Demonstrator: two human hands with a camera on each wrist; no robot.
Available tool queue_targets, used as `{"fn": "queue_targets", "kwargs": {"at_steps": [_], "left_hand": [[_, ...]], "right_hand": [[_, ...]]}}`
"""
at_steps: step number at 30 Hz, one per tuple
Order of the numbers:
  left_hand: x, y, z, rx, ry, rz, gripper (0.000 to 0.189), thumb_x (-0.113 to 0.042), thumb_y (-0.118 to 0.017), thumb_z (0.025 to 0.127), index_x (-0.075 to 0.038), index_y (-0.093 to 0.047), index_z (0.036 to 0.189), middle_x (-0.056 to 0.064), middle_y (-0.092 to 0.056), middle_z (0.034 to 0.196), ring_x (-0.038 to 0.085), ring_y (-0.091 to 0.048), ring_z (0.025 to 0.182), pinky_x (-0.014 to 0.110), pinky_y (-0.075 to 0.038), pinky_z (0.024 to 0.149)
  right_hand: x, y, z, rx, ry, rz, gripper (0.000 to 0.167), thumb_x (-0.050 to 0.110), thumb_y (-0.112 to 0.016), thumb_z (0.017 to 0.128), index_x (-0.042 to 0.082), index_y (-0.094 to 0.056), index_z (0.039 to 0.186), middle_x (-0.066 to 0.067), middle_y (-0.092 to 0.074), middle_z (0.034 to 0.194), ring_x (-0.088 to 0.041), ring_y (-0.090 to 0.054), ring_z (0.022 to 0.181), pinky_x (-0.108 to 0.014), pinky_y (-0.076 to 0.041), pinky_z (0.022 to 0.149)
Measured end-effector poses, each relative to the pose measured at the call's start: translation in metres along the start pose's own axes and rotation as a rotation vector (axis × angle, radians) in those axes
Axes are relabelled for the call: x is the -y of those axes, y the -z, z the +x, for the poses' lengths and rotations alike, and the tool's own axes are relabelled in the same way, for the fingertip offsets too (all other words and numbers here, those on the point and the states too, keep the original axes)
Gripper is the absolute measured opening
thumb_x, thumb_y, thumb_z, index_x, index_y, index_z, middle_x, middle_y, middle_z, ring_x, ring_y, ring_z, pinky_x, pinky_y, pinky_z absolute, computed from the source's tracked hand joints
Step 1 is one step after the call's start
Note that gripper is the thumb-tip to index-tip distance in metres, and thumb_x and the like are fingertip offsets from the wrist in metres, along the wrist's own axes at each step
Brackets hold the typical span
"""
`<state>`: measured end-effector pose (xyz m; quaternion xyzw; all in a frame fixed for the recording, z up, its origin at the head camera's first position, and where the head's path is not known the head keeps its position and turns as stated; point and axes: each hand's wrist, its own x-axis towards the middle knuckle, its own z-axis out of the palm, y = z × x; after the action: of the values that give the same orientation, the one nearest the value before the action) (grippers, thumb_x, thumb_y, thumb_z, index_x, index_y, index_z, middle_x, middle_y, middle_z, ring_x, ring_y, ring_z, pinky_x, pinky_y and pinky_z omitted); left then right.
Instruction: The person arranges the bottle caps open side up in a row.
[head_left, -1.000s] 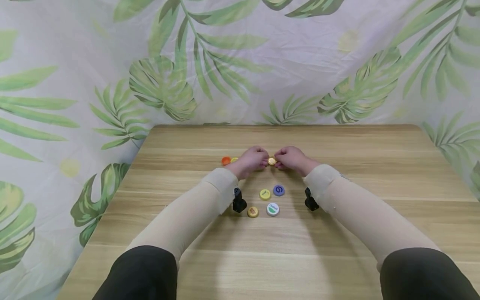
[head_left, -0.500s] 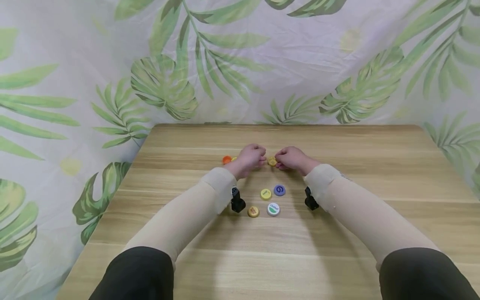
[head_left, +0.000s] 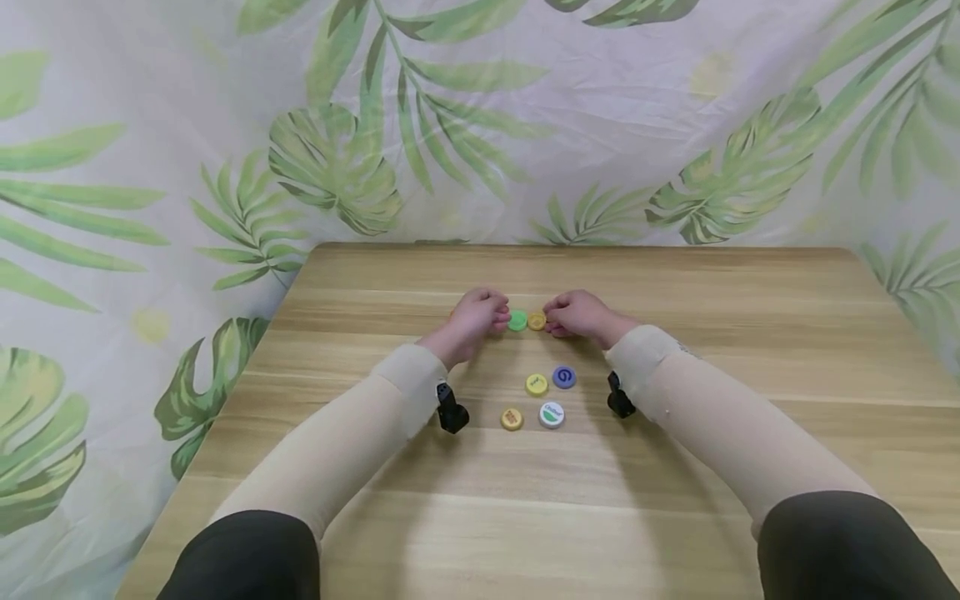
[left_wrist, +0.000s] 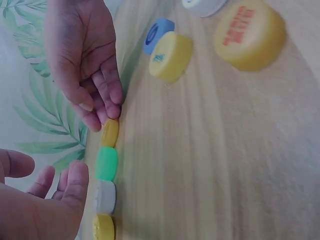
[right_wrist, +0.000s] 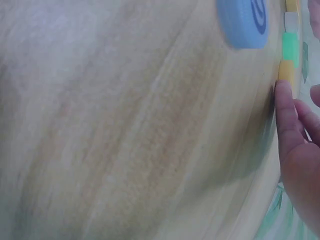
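Observation:
A row of bottle caps lies along the far part of the table. At its right end is an orange-yellow cap (head_left: 537, 321), and my right hand (head_left: 581, 317) touches its outer edge with extended fingertips. Beside that cap sits a green cap (head_left: 517, 320). In the left wrist view a white cap (left_wrist: 105, 197) and a yellow cap (left_wrist: 104, 227) continue the row. My left hand (head_left: 477, 318) hovers by the row with loosely bent fingers and holds nothing; in the head view it hides the row's left part.
Nearer to me lie several separate caps: a yellow cap (head_left: 536, 384), a blue cap (head_left: 564, 377), a gold cap with red print (head_left: 512, 418) and a white-and-green cap (head_left: 551, 415). The wooden table (head_left: 712, 333) ends at a leaf-patterned cloth (head_left: 480, 125).
My left hand has drawn away to the left, uncovering the green cap. The orange-yellow cap, first between both hands, has shifted slightly left against the green one, my right fingertips following.

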<state>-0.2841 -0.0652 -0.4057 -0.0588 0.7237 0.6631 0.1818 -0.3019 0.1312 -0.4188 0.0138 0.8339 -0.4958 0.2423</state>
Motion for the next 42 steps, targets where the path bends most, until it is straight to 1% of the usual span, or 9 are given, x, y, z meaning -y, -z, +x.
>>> {"fn": "queue_targets", "kwargs": {"at_steps": [7,11,15,18,21,26,32,37,42], "left_hand": [[0.01,0.004,-0.01,0.042,0.03,0.01,0.034,-0.007,-0.044,0.109,0.012,-0.05,0.137,0.025,-0.056,0.128,0.03,-0.059,0.109,0.039,-0.051,0.104],[0.015,0.002,-0.018,0.135,0.075,0.055,0.031,-0.007,-0.045,0.109,0.011,-0.051,0.133,0.02,-0.058,0.117,0.023,-0.059,0.097,0.038,-0.053,0.1],[0.02,-0.001,-0.019,0.193,0.091,0.113,0.031,-0.007,-0.043,0.11,0.012,-0.053,0.132,0.015,-0.059,0.108,0.017,-0.059,0.09,0.033,-0.056,0.094],[0.023,-0.001,-0.018,0.189,0.085,0.136,0.031,-0.007,-0.042,0.11,0.012,-0.054,0.131,0.012,-0.059,0.104,0.016,-0.059,0.089,0.031,-0.057,0.091],[0.025,-0.001,-0.017,0.181,0.082,0.141,0.03,-0.006,-0.043,0.109,0.012,-0.055,0.13,0.012,-0.059,0.104,0.017,-0.059,0.089,0.032,-0.057,0.092],[0.026,-0.003,-0.018,0.192,0.076,0.163,0.032,-0.006,-0.043,0.109,0.013,-0.055,0.132,0.014,-0.061,0.108,0.017,-0.06,0.092,0.032,-0.056,0.094],[0.026,-0.007,-0.02,0.18,0.084,0.166,0.033,-0.008,-0.047,0.109,0.011,-0.056,0.135,0.011,-0.061,0.108,0.016,-0.059,0.093,0.029,-0.057,0.092],[0.025,-0.013,-0.018,0.174,0.075,0.174,0.034,-0.011,-0.05,0.109,0.011,-0.057,0.135,0.009,-0.061,0.107,0.015,-0.059,0.093,0.028,-0.057,0.091],[0.023,-0.016,-0.016,0.159,0.074,0.179,0.032,-0.011,-0.049,0.109,0.012,-0.058,0.13,0.011,-0.059,0.107,0.015,-0.057,0.093,0.03,-0.056,0.093]], "right_hand": [[-0.005,0.002,-0.005,0.009,0.029,-0.039,0.04,0.006,-0.053,0.103,-0.009,-0.052,0.14,-0.021,-0.064,0.121,-0.019,-0.064,0.097,-0.027,-0.057,0.087],[-0.007,0.005,-0.012,0.1,0.126,-0.306,0.039,0.015,-0.062,0.098,-0.007,-0.059,0.13,-0.015,-0.066,0.112,-0.02,-0.063,0.091,-0.03,-0.056,0.081],[-0.001,0.004,-0.021,0.226,0.268,-0.609,0.057,0.034,-0.074,0.092,-0.005,-0.062,0.131,-0.016,-0.066,0.115,-0.028,-0.061,0.102,-0.041,-0.053,0.092],[0.005,-0.002,-0.027,0.291,0.305,-0.719,0.076,0.045,-0.081,0.085,-0.004,-0.057,0.138,-0.019,-0.06,0.125,-0.032,-0.056,0.115,-0.046,-0.048,0.102],[0.007,-0.008,-0.032,0.304,0.295,-0.774,0.085,0.048,-0.085,0.08,0.0,-0.052,0.142,-0.021,-0.054,0.129,-0.033,-0.053,0.118,-0.047,-0.047,0.103],[0.004,-0.012,-0.033,0.236,0.304,-0.794,0.068,0.04,-0.082,0.087,0.001,-0.056,0.136,-0.017,-0.057,0.121,-0.03,-0.056,0.11,-0.046,-0.049,0.098],[-0.002,-0.011,-0.03,0.121,0.353,-0.711,0.036,0.018,-0.073,0.095,-0.006,-0.066,0.121,-0.01,-0.064,0.097,-0.023,-0.059,0.087,-0.038,-0.052,0.083],[-0.003,-0.011,-0.026,0.058,0.33,-0.657,0.03,0.011,-0.073,0.091,-0.004,-0.069,0.117,-0.006,-0.067,0.093,-0.02,-0.06,0.085,-0.034,-0.052,0.083],[-0.005,-0.008,-0.023,0.067,0.29,-0.539,0.029,0.011,-0.074,0.091,-0.004,-0.07,0.115,-0.008,-0.07,0.096,-0.02,-0.063,0.087,-0.032,-0.054,0.081]]}}
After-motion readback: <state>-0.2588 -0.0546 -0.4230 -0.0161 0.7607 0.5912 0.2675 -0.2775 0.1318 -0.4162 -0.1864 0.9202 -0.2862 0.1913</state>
